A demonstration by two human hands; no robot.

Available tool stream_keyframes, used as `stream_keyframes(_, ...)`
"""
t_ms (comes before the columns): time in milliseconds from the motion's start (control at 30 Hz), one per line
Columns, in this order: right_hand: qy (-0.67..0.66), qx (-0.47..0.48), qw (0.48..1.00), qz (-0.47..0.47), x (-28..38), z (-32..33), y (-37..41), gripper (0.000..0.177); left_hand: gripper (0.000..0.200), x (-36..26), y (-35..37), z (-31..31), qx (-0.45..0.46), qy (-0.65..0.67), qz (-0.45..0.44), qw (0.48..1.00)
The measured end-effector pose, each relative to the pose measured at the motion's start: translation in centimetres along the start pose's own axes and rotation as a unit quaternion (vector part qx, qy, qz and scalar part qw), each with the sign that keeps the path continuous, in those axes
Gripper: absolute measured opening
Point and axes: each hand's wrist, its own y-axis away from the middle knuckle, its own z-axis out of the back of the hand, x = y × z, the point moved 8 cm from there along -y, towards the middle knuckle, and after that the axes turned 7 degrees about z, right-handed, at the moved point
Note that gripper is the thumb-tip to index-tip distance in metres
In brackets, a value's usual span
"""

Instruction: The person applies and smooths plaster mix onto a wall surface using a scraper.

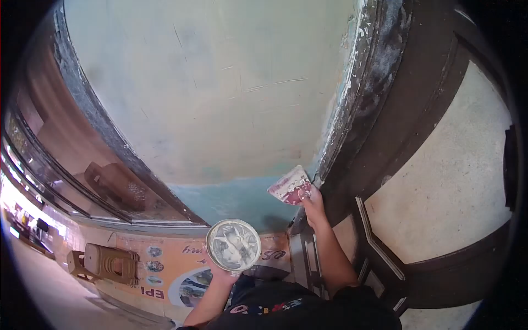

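My left hand (224, 276) grips a round tub (233, 221) from below, its mouth facing up. Whitish paste (234, 246) is smeared over its inside. In my right hand (312, 204) is a wide, reddish putty knife (287, 185), crusted with white paste, its thumb pressed on the blade's lower part. The blade is close to the lower right of a pale wall panel (220, 104); whether it touches cannot be made out. Scratches and patches mark the panel, and a blue-green band (225, 199) runs along its bottom.
A dark, paint-spattered frame (357, 82) borders the panel on the right, beside a dark wooden door (429, 132) with pale insets. On the left are a window (104, 148) and brown plastic stools (110, 263). An orange printed banner (170, 254) lies below the panel.
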Motion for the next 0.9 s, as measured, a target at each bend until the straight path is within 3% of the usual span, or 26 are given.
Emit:
stream_keyframes(67, -0.005, -0.026, 1.0, -0.007, -1.0, -0.4, -0.2, 0.032, 0.071, -0.2, 0.6, -0.2, 0.001, 0.003, -0.018, 1.0)
stream_keyframes(100, 0.006, -0.041, 0.998, 0.055, -1.3, -0.6, -0.8, 0.023, 0.071, -0.3, 0.8, 0.0, -0.002, 0.003, -0.021, 1.0)
stream_keyframes(133, 0.003, -0.038, 0.998, 0.054, -2.1, -0.8, -1.5, 0.023, 0.072, -0.5, 1.0, 0.5, -0.019, -0.008, -0.036, 0.999)
stream_keyframes(233, 0.105, -0.062, 0.987, 0.105, -2.8, -1.4, -4.6, 0.025, 0.075, -0.9, 1.6, 1.2, -0.03, -0.016, -0.043, 0.998)
stream_keyframes(333, 0.135, -0.09, 0.986, 0.026, -5.2, -1.1, -5.0, 0.024, 0.077, -1.0, 1.8, 1.0, -0.016, -0.009, -0.037, 0.999)
stream_keyframes(467, 0.124, -0.092, 0.988, -0.011, -8.1, 0.0, -2.1, 0.025, 0.077, -1.3, 1.9, 1.0, -0.002, 0.001, -0.045, 0.999)
stream_keyframes(600, 0.073, -0.072, 0.994, 0.042, -7.1, 0.4, -1.1, 0.022, 0.077, -1.2, 1.4, 0.6, 0.022, -0.004, -0.034, 0.999)
stream_keyframes(733, 0.145, -0.047, 0.987, 0.052, -1.7, -0.3, -3.7, 0.028, 0.078, -0.3, 1.6, 1.3, -0.007, 0.001, -0.003, 1.0)
stream_keyframes(767, 0.146, -0.05, 0.987, 0.051, -2.7, 0.5, -3.9, 0.028, 0.08, -0.2, 1.4, 1.4, -0.014, -0.017, -0.012, 1.0)
stream_keyframes(833, 0.334, -0.07, 0.931, 0.13, -5.0, 2.6, -5.1, 0.021, 0.082, -0.1, 1.2, 1.2, -0.028, -0.028, -0.018, 0.999)
stream_keyframes(867, 0.334, -0.072, 0.93, 0.134, -6.2, 2.9, -4.4, 0.021, 0.082, -0.1, 1.2, 1.1, -0.022, -0.029, -0.017, 0.999)
stream_keyframes(900, 0.249, -0.092, 0.959, 0.1, -8.4, 3.7, -2.9, 0.022, 0.082, 0.0, 1.3, 0.9, 0.004, -0.02, -0.016, 1.0)
